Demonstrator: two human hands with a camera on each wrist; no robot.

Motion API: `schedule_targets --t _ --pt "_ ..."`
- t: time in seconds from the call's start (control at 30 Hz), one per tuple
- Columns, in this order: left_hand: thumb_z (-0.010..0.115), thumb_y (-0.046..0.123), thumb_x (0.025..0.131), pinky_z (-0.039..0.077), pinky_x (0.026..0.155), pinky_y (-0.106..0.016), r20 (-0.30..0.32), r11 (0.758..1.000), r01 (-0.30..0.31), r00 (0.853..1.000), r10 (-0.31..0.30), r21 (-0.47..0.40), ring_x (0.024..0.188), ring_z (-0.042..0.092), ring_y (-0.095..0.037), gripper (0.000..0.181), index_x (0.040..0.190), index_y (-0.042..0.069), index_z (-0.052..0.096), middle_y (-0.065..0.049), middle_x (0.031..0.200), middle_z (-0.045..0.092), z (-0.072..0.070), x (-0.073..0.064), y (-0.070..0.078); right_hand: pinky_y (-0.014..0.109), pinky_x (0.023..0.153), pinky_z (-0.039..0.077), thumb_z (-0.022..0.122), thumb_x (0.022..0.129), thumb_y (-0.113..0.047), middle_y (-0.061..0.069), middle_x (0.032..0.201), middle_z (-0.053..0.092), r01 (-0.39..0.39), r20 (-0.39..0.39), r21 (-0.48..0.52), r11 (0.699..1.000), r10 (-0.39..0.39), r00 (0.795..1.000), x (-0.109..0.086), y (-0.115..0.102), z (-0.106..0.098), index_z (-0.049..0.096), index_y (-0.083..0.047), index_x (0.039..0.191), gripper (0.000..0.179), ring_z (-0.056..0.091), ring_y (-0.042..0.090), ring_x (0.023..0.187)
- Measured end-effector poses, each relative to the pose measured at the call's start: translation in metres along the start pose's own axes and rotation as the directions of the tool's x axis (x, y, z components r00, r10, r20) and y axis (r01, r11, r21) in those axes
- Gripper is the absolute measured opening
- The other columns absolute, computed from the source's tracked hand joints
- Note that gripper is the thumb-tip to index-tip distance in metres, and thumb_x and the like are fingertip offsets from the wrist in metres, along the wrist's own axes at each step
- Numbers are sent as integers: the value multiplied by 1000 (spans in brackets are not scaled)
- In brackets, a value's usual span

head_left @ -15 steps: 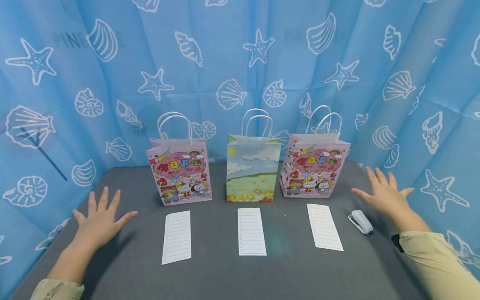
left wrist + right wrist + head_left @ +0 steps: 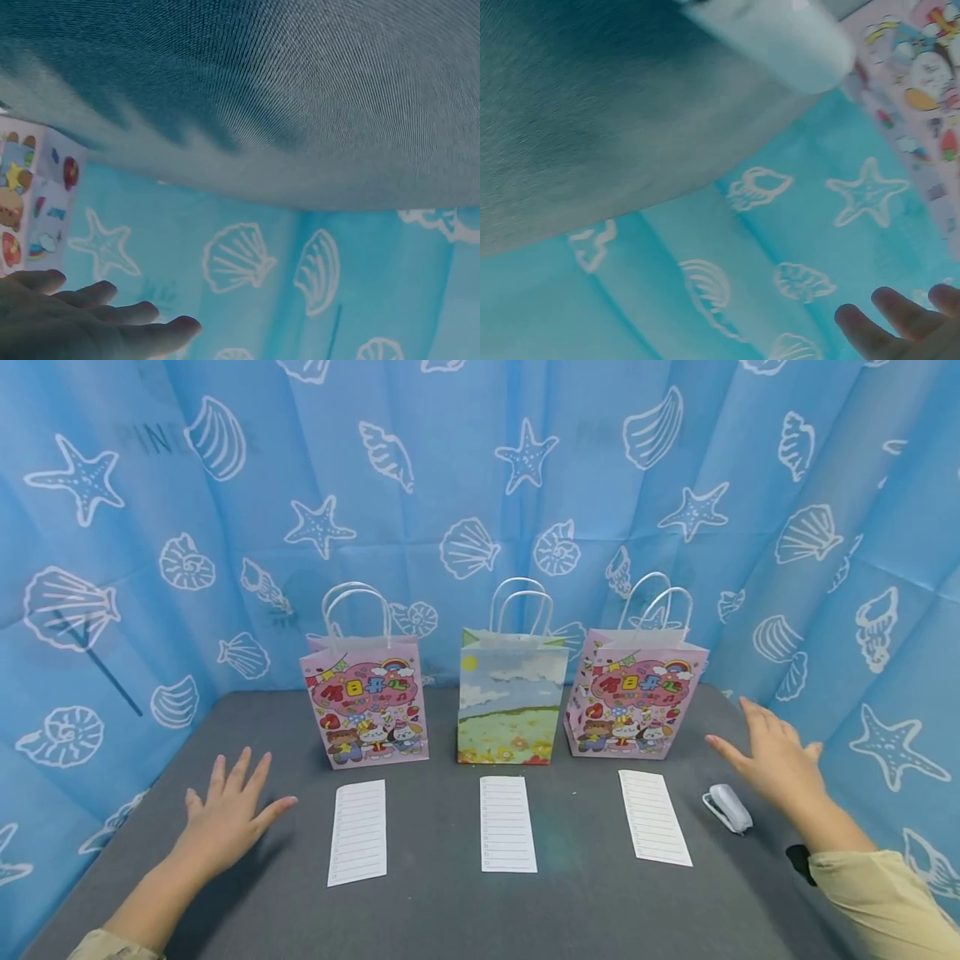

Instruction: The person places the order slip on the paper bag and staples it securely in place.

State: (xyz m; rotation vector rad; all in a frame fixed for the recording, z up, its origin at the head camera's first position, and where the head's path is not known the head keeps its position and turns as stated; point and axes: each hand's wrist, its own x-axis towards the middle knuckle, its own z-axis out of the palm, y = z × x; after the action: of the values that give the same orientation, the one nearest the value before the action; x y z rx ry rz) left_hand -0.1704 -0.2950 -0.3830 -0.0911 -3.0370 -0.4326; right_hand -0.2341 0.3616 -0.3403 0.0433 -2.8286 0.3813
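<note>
My left hand [image 2: 225,827] is over the left part of the table, fingers spread, holding nothing. Nearest to it lies the left lined paper slip [image 2: 357,832]. On the right my right hand [image 2: 782,766] is held out with its fingers extended, also holding nothing. Just below and left of that hand sits a small white stapler [image 2: 727,809], which also shows in the right wrist view as a blurred white shape [image 2: 787,45]. A middle slip [image 2: 508,824] and a right slip [image 2: 655,817] lie flat on the table.
Behind the slips stand three paper gift bags: a pink cartoon one [image 2: 366,703], one with a meadow print [image 2: 512,702] and another pink one [image 2: 637,697]. A blue seashell curtain [image 2: 450,460] hangs behind the grey table [image 2: 435,910].
My left hand has shifted right, toward the left slip. The right hand's fingers have come closer together. The whole head view has shifted slightly.
</note>
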Motion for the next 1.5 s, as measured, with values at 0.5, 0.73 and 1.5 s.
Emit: schedule_targets --t 0.5,0.73,1.5 --pt "55 51 95 20 91 -80 -45 997 -55 998 53 -45 130 17 -64 83 146 -10 29 -41 145 24 -2 -11 14 70 80 29 52 100 -40 38 130 44 162 -110 117 980 -149 983 -16 -56 7 24 9 147 73 45 57 112" --pt "60 45 94 21 96 -76 -37 983 -73 997 67 -168 130 22 -61 83 147 -11 27 -41 144 26 3 -15 20 67 81 33 57 99 -34 34 125 51 240 -150 148 959 -218 964 -24 -77 14 28 9 146 69 55 49 103" --pt "61 44 94 27 99 -70 112 949 -9 993 46 -314 132 23 -59 85 149 -8 22 -40 146 26 10 -14 37 58 77 50 67 93 -18 22 121 60 408 -163 303 862 -374 913 -35 -141 38 35 1 145 65 63 39 99"
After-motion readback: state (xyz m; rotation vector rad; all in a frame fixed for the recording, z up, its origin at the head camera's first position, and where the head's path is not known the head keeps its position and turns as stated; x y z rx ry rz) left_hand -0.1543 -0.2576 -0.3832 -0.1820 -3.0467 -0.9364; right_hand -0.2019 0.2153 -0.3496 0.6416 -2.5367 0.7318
